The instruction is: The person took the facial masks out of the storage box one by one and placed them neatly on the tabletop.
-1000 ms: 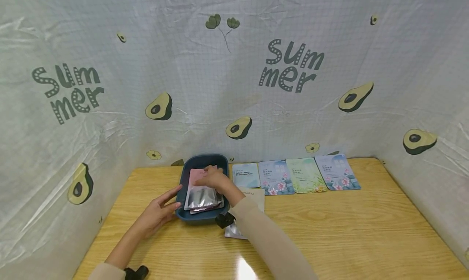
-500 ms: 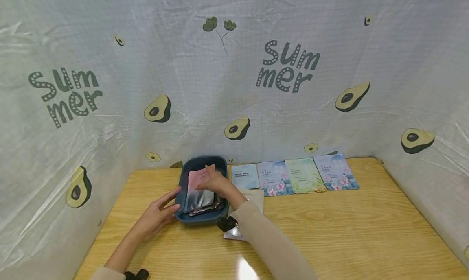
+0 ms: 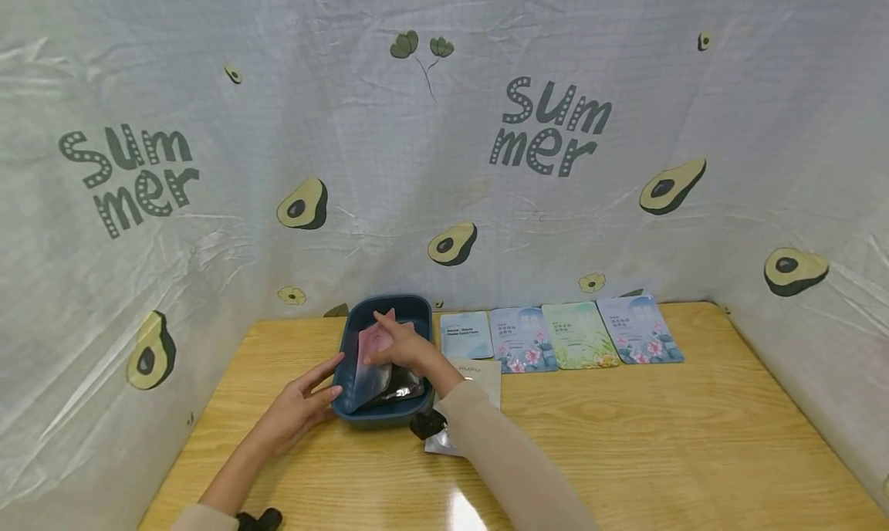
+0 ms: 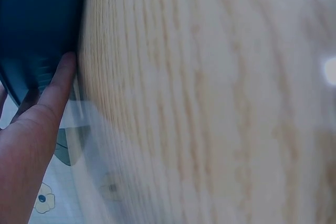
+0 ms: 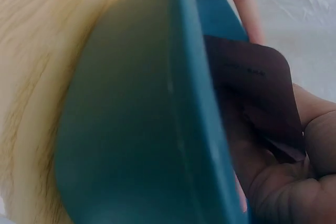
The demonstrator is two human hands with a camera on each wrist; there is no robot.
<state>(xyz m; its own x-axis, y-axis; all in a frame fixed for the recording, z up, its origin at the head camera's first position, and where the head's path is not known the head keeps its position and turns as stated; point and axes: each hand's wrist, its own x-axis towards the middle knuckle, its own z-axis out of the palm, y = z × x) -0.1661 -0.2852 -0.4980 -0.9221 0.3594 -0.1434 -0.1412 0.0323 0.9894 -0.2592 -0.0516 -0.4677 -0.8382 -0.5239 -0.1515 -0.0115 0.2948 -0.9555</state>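
Observation:
A dark blue plastic bin (image 3: 383, 421) stands at the back left of the table. My left hand (image 3: 297, 414) touches its left side with extended fingers; in the left wrist view a finger lies along the bin's wall. Inside the bin, my right hand (image 3: 411, 349) pinches a pink-and-silver face mask packet (image 3: 368, 347) between thumb and fingers. The packet is tilted and bent, its upper edge lifted, as the right wrist view also shows. Another packet (image 3: 404, 392) with a shiny silver end lies beneath it, mostly hidden.
Right of the bin, a small light-blue packet (image 3: 467, 334), a blue floral packet (image 3: 522, 339), a green packet (image 3: 579, 335) and a lilac-blue packet (image 3: 640, 329) lie in a row. A beige packet (image 3: 488, 377) lies partly under the right forearm. A printed cloth (image 3: 389, 130) hangs behind the table.
The top pink-and-silver packet has shifted left and tilted up in my right hand, showing more of the packet beneath. My left hand stays at the bin's side.

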